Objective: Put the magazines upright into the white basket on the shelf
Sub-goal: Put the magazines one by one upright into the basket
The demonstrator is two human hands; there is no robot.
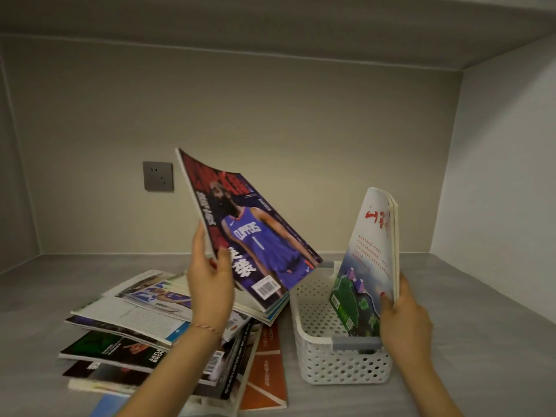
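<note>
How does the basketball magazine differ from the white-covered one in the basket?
The basketball magazine is held in the air by the left hand, tilted; the white-covered magazine stands in the white basket, steadied by the right hand. The first has a dark cover, the second a pale one. Each is gripped by one hand.

a grey shelf (451, 311) carries a loose, fanned pile of magazines (144, 341) on the left and, just beside it, a white perforated basket (340, 368) on the right.

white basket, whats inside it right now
Inside the white basket, magazines with a white and green cover stand upright, steadied by the right hand. Their lower edge and the basket floor beneath are hidden.
</note>
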